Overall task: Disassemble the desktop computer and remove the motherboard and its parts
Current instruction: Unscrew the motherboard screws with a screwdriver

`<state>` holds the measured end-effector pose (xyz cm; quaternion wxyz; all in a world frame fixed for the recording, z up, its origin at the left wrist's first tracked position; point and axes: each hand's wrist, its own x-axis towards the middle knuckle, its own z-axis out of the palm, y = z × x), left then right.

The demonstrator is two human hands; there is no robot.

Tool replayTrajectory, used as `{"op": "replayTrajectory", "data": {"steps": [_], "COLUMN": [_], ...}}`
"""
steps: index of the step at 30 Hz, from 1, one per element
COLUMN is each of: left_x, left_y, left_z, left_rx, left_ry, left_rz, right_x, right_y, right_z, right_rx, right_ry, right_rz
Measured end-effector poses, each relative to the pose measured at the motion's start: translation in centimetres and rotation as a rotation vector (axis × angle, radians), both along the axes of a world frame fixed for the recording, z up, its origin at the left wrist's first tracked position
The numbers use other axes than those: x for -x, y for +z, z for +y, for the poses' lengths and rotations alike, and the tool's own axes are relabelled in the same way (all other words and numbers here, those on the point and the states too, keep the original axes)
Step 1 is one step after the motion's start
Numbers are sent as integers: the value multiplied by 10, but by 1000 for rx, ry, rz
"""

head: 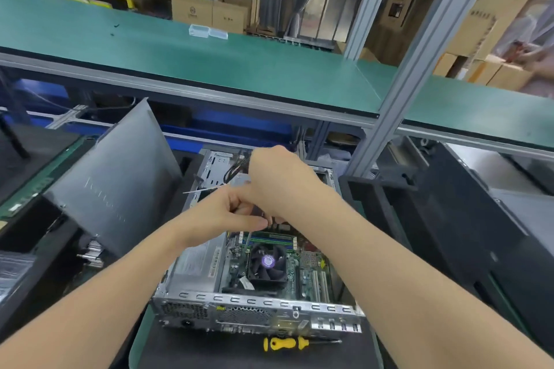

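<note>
The open desktop case (257, 303) lies flat on a black mat. Inside it I see the green motherboard (311, 262), the black CPU fan (266, 263), memory slots (271, 240) and the silver power supply (195, 260). Both hands meet over the middle of the case. My right hand (278, 180) is curled, its back towards me, and black cables (236, 168) run into its grip. My left hand (230, 210) sits just below it, fingers curled, pinching a dark part of the cable bundle. What the fingertips hold is mostly hidden. A white zip tie (204, 189) sticks out to the left.
A yellow and black screwdriver (284, 343) lies in front of the case. The grey side panel (120, 177) leans upright at the left, with a metal heat sink (93, 252) below it. Black computer cases (449, 219) stand at the right. A green shelf (269, 69) spans overhead on aluminium posts.
</note>
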<state>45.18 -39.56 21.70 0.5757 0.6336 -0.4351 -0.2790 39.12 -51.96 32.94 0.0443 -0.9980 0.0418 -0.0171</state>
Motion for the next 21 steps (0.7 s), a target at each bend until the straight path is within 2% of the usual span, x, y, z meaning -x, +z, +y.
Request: {"op": "replayTrajectory", "data": {"steps": [3,10,13,17,21], "left_x": [-4,-6,-4,0,6], "left_y": [-7,-10,-6,1,10], "left_z": [-14,-26,-25,-17,-11], "left_rx": [21,14,-35,-100,-229], "left_ry": [-38,-115,-102,-169,-184], "left_rz": [64,73,106,138,49], "right_x": [3,10,15,13,9], "right_y": [2,10,13,20,25], "right_z": [-13,-26,-27,-29,-30], "right_rx": [32,78,115,42,40], "right_ry": [25,159,313,570,746], "right_rz": [41,117,122,182,219]}}
